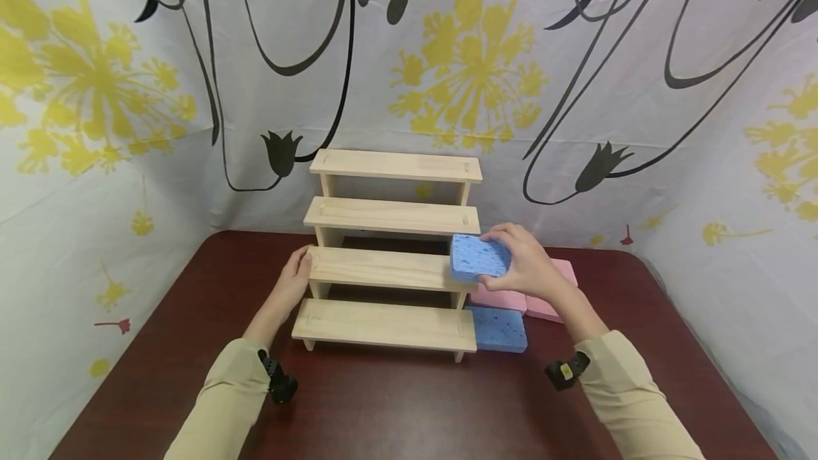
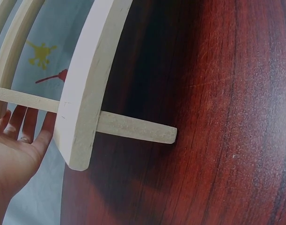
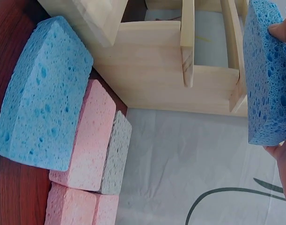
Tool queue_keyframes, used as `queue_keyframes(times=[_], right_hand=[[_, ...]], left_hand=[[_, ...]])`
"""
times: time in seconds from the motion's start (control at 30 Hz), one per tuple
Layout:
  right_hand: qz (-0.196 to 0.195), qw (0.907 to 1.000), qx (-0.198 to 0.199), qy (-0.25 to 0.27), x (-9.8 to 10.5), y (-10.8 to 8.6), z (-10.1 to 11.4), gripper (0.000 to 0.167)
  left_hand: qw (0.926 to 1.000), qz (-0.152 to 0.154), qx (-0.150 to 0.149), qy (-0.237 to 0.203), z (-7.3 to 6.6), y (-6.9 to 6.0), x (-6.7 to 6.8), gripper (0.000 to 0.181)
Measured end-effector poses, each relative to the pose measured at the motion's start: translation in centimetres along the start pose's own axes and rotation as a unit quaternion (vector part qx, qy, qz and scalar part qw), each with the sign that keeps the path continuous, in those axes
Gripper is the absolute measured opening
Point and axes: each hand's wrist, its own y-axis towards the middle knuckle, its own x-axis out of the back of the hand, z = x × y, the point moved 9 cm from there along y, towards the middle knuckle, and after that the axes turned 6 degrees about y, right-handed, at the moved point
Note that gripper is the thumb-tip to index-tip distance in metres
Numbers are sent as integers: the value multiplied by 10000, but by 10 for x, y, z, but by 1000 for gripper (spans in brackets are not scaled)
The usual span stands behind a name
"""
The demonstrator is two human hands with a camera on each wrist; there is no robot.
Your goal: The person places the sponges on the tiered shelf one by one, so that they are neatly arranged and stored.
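Note:
A pale wooden stepped shelf rack [image 1: 390,265] stands on the dark red table. My left hand [image 1: 294,277] is at its left side, by the end of the second shelf from the bottom. In the left wrist view the fingers [image 2: 28,129] are spread and touch the rack's side support. Between thumb and fingers, my right hand [image 1: 527,266] holds a blue sponge [image 1: 478,258] at the right end of that same shelf. Whether the sponge touches the shelf cannot be told. In the right wrist view the held sponge [image 3: 267,77] shows upright near the edge.
Right of the rack lie another blue sponge [image 1: 498,330] and pink sponges [image 1: 501,299], partly beneath my right arm. A grey sponge [image 3: 116,154] shows beside a pink one in the right wrist view. Patterned white cloth [image 1: 383,105] hangs behind and at the sides of the table [image 1: 383,403].

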Motion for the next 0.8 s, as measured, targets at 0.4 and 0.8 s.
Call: queue_keyframes(times=[0.4, 0.8], right_hand=[[129, 9999, 52, -69, -10, 13, 10, 63], [-47, 9992, 400, -47, -14, 32, 29, 63]], left_hand=[[9999, -17, -44, -114, -2, -1, -1, 56], [9999, -25, -70, -144, -1, 0, -1, 54]])
